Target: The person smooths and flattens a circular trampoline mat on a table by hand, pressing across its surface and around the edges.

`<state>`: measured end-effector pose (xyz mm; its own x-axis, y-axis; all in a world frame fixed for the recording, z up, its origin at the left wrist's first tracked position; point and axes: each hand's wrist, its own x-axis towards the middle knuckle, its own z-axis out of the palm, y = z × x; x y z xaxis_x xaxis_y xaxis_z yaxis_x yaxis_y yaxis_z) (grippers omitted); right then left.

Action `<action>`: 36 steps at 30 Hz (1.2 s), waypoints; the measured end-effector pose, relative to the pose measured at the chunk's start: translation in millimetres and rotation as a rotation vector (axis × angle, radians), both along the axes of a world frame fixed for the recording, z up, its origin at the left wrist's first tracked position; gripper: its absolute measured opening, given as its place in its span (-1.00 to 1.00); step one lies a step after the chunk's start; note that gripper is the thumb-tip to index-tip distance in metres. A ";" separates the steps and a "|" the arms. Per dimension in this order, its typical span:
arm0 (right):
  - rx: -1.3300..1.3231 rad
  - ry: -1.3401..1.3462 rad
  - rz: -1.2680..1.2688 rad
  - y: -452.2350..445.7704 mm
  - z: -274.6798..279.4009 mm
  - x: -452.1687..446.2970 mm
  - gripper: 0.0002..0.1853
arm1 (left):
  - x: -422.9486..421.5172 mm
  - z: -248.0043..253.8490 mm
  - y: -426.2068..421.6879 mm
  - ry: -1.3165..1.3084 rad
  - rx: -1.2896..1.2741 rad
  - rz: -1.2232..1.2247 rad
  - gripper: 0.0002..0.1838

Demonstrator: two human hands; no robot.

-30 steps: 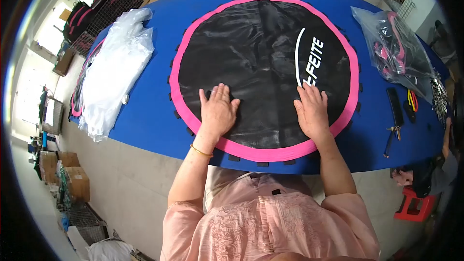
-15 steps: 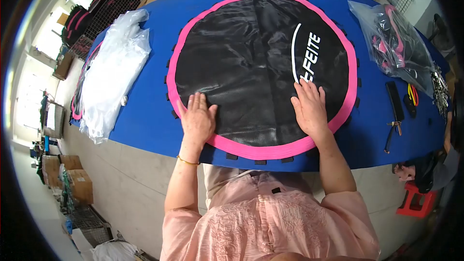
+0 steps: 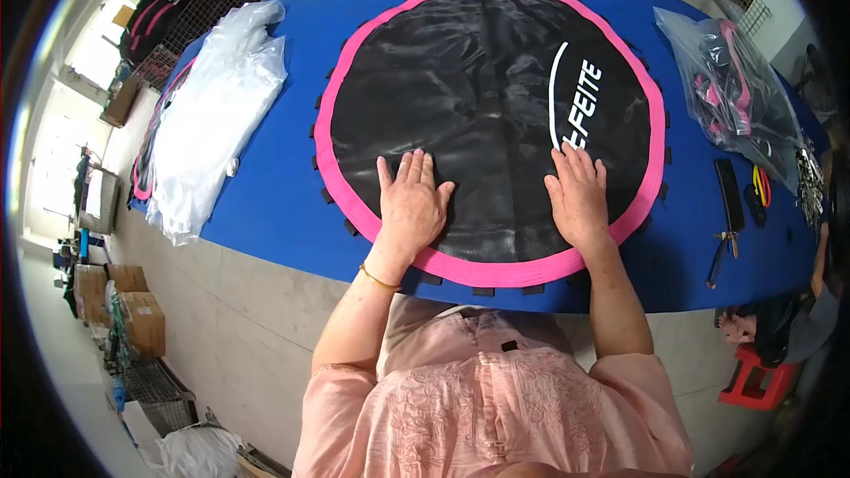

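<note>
A round mat [image 3: 491,137] lies flat and face-up in the middle of the blue bench [image 3: 266,212], its black sheet ringed by a pink border [image 3: 655,137] with dark tabs poking out past the edge. The left hand [image 3: 413,212] rests palm down between 7 and 8 o'clock from the mat's centre, and the right hand [image 3: 580,204] lies palm down between 4 and 5 o'clock, its fingertips by the lower end of the white lettering [image 3: 587,102]. On both hands the fingers are straight and opened out, thumbs held apart, gripping nothing. Well past the border, cloudy plastic wrapping [image 3: 217,115] is heaped at 9 o'clock, while a clear bag [image 3: 730,93] with pink and black contents sits between 2 and 3. A long black item [image 3: 729,195] lies near 4 o'clock, beside a red-and-yellow piece [image 3: 761,186].
</note>
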<state>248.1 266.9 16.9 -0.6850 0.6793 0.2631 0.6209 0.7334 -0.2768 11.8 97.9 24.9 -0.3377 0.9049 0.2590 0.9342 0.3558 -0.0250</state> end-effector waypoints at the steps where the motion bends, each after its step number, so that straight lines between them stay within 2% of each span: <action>1: 0.000 -0.002 0.004 -0.1 0.2 -0.1 -0.51 | -1.1 -0.7 -0.5 -0.011 0.004 -0.001 -0.36; 12: 0.016 0.004 0.000 0.6 0.0 -0.8 -0.51 | -83.3 -1.3 -23.0 0.067 -0.105 0.257 -0.39; 16: 0.017 0.013 0.002 0.8 -1.5 -2.1 -0.51 | -68.0 -5.7 -3.2 -0.029 -0.044 0.134 -0.37; 21: 0.016 0.045 0.012 0.2 -1.1 -0.8 -0.51 | -14.9 -5.0 22.6 -0.025 0.005 -0.033 -0.35; 25: 0.011 0.035 0.019 -0.7 1.0 0.0 -0.52 | -6.7 -5.3 18.7 -0.031 0.033 -0.074 -0.36; 36: 0.043 0.000 -0.007 -0.4 -1.1 -1.4 -0.52 | -63.8 5.2 -57.2 -0.002 -0.102 0.284 -0.38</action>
<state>246.7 266.5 15.8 -0.6805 0.6719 0.2923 0.6259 0.7405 -0.2449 -52.0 40.7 30.1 -0.5813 0.7956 0.1709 0.7980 0.5984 -0.0716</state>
